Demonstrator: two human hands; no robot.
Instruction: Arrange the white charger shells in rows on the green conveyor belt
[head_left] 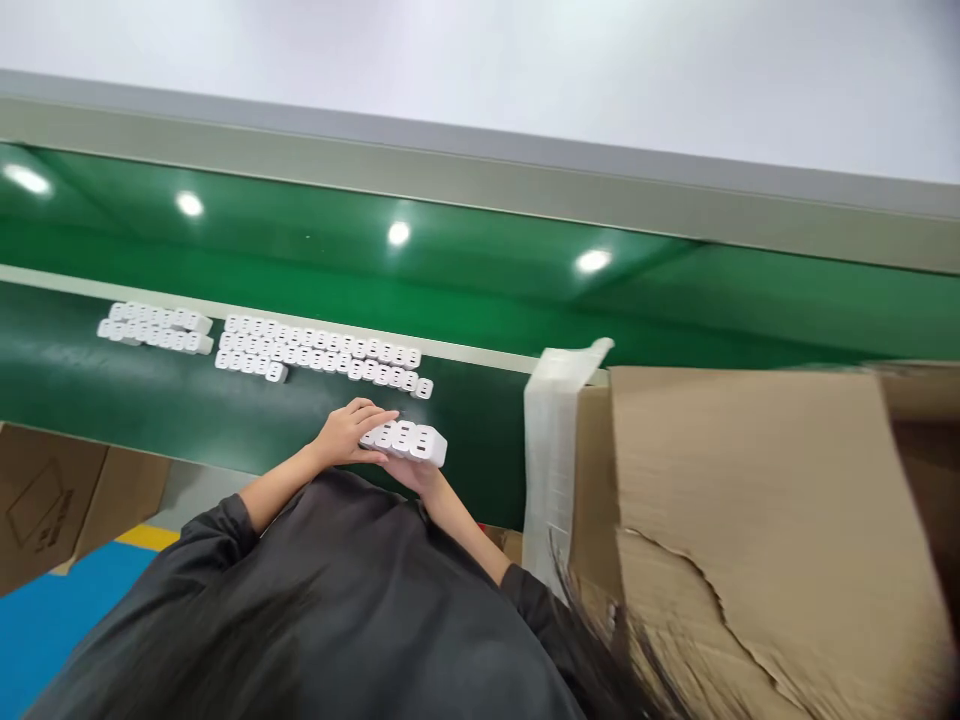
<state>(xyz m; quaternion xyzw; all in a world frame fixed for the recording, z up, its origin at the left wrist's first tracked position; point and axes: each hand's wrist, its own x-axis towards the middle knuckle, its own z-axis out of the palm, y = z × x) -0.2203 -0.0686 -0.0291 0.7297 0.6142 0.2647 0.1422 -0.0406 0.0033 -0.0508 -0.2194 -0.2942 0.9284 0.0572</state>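
Left hand (349, 436) grips a row of white blocks (409, 438) over the green bench (480, 470), masking its left end; right hand (411, 474) lies beneath, fingers hidden, closure indeterminable.

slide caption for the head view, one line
Left hand clasps a row of white blocks, right hand beneath, near similar rows on a green bench.

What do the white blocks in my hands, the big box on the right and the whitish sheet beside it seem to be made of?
White blocks: probably hard plastic, smooth with slotted faces. Big box: cardboard, judging by its matte brown surface and ragged tear. Whitish sheet: perhaps thin plastic, pale, translucent-looking and creased.
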